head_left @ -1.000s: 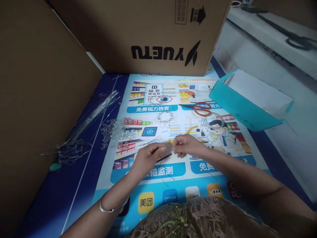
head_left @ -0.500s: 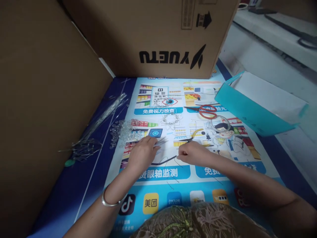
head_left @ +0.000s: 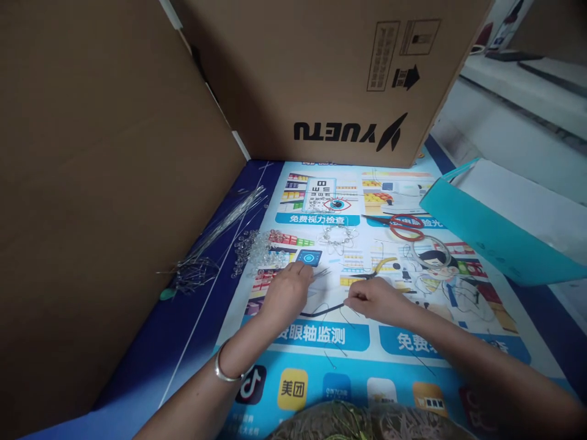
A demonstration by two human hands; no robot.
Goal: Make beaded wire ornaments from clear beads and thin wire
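- Against the picture from a second ago, the two hands have parted: then they met over the printed mat (head_left: 403, 366), now the left hand (head_left: 288, 293) lies further up it, fingers curled down onto a small bunch of thin metal pins (head_left: 321, 272).
- The right hand (head_left: 376, 299) has dropped to the mat too, finger and thumb pinched on the end of a dark wire (head_left: 323, 311) that curves leftward between the hands.
- The view has also swung, so the cardboard box (head_left: 334, 79) marked YUETU now fills more of the top.
- A cardboard wall (head_left: 92, 183) closes off the left side; a teal paper bag (head_left: 486, 235) lies at the right, cut off by the frame edge.
- A bundle of long wires (head_left: 215, 229) lies by the wall, a heap of clear beads (head_left: 257, 250) just beside the left hand.
- Above the hands lie a beaded wire flower (head_left: 338, 235), red-handled scissors (head_left: 406, 225) and yellow-handled pliers (head_left: 378, 269).
- Whether the left fingers actually grip a pin is too small to tell.
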